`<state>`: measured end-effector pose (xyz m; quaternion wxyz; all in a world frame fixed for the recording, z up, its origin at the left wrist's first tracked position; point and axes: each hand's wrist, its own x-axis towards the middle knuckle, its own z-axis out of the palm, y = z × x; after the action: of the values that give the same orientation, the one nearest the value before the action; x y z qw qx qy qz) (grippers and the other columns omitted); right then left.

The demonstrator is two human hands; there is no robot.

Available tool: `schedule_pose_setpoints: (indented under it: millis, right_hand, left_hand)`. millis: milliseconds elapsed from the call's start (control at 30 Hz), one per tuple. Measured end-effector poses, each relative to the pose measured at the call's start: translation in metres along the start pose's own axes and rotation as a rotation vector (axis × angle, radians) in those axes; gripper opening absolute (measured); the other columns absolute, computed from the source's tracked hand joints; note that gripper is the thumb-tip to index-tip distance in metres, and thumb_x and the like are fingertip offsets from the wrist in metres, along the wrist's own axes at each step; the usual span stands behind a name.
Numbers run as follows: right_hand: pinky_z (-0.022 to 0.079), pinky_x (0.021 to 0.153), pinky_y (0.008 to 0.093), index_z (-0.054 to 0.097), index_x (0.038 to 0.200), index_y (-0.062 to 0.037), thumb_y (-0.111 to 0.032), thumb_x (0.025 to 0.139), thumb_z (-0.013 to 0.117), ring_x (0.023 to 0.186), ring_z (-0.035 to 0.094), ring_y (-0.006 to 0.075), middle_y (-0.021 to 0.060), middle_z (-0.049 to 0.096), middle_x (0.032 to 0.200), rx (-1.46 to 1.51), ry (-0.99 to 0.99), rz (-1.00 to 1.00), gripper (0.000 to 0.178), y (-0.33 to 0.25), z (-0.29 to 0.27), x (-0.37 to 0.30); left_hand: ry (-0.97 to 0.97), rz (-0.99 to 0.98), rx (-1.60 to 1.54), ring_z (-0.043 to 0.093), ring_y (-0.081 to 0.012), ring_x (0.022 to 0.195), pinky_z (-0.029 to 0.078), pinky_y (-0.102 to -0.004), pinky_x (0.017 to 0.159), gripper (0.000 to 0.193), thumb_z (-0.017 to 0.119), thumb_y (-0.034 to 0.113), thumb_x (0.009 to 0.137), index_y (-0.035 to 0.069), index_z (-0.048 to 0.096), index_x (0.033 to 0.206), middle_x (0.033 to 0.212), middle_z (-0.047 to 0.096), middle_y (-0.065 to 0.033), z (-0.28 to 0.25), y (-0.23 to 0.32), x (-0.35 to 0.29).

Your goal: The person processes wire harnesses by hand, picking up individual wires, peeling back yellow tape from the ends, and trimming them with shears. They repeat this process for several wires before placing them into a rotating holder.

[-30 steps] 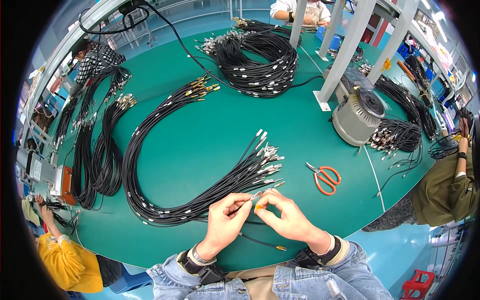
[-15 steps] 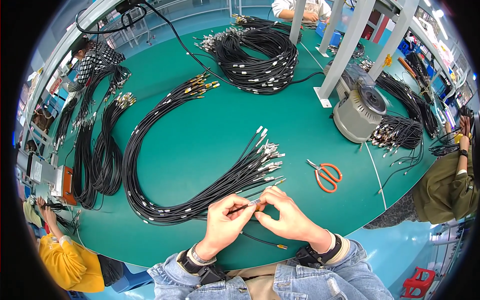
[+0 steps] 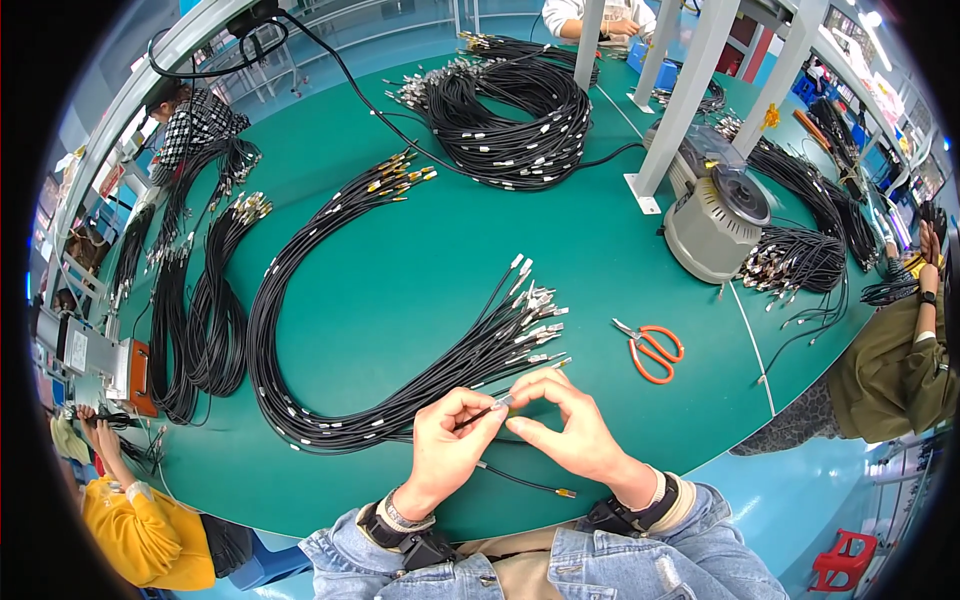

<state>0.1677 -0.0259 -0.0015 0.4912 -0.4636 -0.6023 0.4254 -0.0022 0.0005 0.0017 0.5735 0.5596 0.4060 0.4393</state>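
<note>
My left hand (image 3: 455,440) pinches a black cable (image 3: 474,419) close to its end, thumb over the fingers. A small silvery connector (image 3: 503,402) sticks out past those fingertips. My right hand (image 3: 565,425) is curled around from the other side, its fingertips at the connector; the exact contact is partly hidden. Behind both hands lies a big curved bundle of black cables (image 3: 262,330), with white-tipped connectors (image 3: 535,310) fanned out just beyond my fingers and yellowish ones (image 3: 400,175) at the far end. A cable end with a yellow tip (image 3: 565,492) lies below my hands.
Orange-handled scissors (image 3: 655,352) lie right of my hands. Farther off stand a round grey machine (image 3: 715,230) and metal posts (image 3: 690,110). A coiled cable heap (image 3: 510,120) sits at the back, more bundles (image 3: 215,320) at left. Other people work around the green table (image 3: 640,260).
My right hand's fingertips have shifted slightly, baring more of the silvery connector. The left hand keeps its pinch on the cable. The view has shifted a little.
</note>
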Motion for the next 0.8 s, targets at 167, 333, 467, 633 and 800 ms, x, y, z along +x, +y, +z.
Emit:
schedule_pose_setpoints:
  millis: [167,333,467,633,800]
  right_hand:
    - [0.038,0.093,0.0331,0.060,0.089,-0.0011,-0.004,0.081,0.066,0.103,0.051,0.0186,0.0077,0.057,0.101,0.033,-0.006,0.015,0.010,0.004,-0.005,-0.001]
    - [0.039,0.090,0.0325,0.060,0.086,-0.0009,-0.003,0.082,0.065,0.100,0.052,0.0184,0.0074,0.057,0.100,0.110,0.039,0.035,0.007,-0.002,-0.004,-0.002]
    - [0.040,0.089,0.0318,0.060,0.084,-0.0011,-0.003,0.082,0.065,0.098,0.052,0.0177,0.0070,0.057,0.098,0.203,0.069,0.064,0.006,-0.006,0.004,-0.003]
    - [0.040,0.087,0.0311,0.059,0.085,0.0000,-0.001,0.084,0.062,0.098,0.051,0.0160,0.0078,0.055,0.100,0.220,0.080,0.060,0.004,-0.004,0.009,-0.001]
    - [0.042,0.085,0.0294,0.059,0.085,-0.0005,0.000,0.084,0.062,0.096,0.051,0.0152,0.0075,0.055,0.099,0.200,0.096,0.088,0.003,-0.005,0.010,0.001]
  left_hand:
    - [-0.022,-0.026,-0.059,0.058,-0.0050,0.072,0.047,-0.0178,0.065,0.011,0.066,-0.001,0.083,-0.002,0.061,0.092,0.084,0.064,-0.0030,0.001,0.003,0.001]
    - [-0.013,-0.014,-0.007,0.060,-0.0065,0.075,0.049,-0.0190,0.067,0.012,0.064,-0.002,0.084,-0.003,0.061,0.095,0.088,0.065,-0.0057,-0.001,0.000,0.001]
    - [-0.011,0.055,0.057,0.061,-0.0073,0.075,0.050,-0.0195,0.067,0.014,0.063,-0.003,0.084,-0.004,0.061,0.098,0.091,0.066,-0.0068,0.000,0.000,0.000]
    - [-0.034,0.093,0.086,0.062,-0.0079,0.076,0.050,-0.0197,0.066,0.016,0.062,-0.003,0.084,-0.004,0.063,0.101,0.092,0.066,-0.0071,0.001,0.001,0.001]
    - [-0.031,0.073,0.089,0.062,-0.0081,0.077,0.050,-0.0196,0.067,0.015,0.062,-0.003,0.084,-0.004,0.064,0.099,0.091,0.067,-0.0074,0.002,0.002,0.001]
